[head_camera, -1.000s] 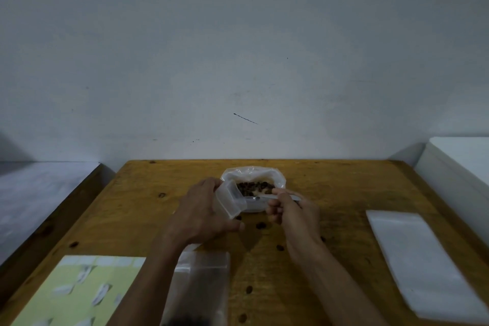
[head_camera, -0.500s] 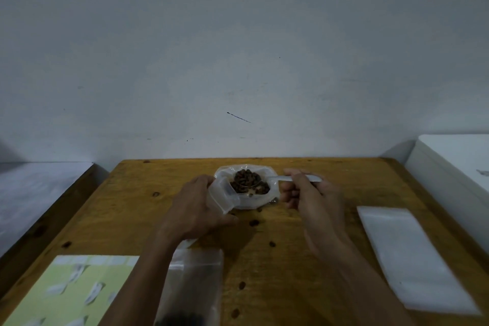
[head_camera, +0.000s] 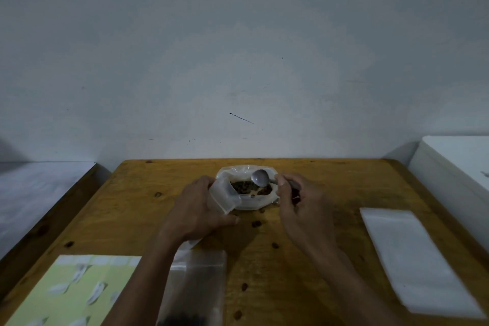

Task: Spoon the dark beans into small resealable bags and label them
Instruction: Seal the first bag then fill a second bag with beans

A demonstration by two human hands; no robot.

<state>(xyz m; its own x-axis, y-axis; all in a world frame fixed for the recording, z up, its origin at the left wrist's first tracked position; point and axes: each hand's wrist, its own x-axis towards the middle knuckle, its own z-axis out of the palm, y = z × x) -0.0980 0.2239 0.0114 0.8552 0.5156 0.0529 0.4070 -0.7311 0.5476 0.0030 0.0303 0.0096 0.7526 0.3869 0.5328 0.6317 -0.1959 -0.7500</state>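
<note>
Head view, looking down on a knotty yellow-brown wooden table (head_camera: pixel 148 209). Left hand (head_camera: pixel 195 209) curled round a small clear resealable plastic bag (head_camera: pixel 225 197), mouth held open and tipped toward the right. Just beyond, touching that bag, a rolled-down clear plastic sack (head_camera: pixel 247 171) with a heap of dark beans (head_camera: pixel 251 188) inside. Right hand (head_camera: pixel 304 206) pinching the handle of a small grey metal spoon (head_camera: pixel 260 177), bowl up and hovering over the heap; whether loaded, hard to tell. A few loose beans scattered on the wood below the sack. Near left corner: pale green label sheet (head_camera: pixel 79 291) with white stickers. Beside it, under the left forearm, a flat clear bag (head_camera: pixel 201 286) with dark contents at the bottom edge. Far right: stack of white flat bags (head_camera: pixel 412 262).
</note>
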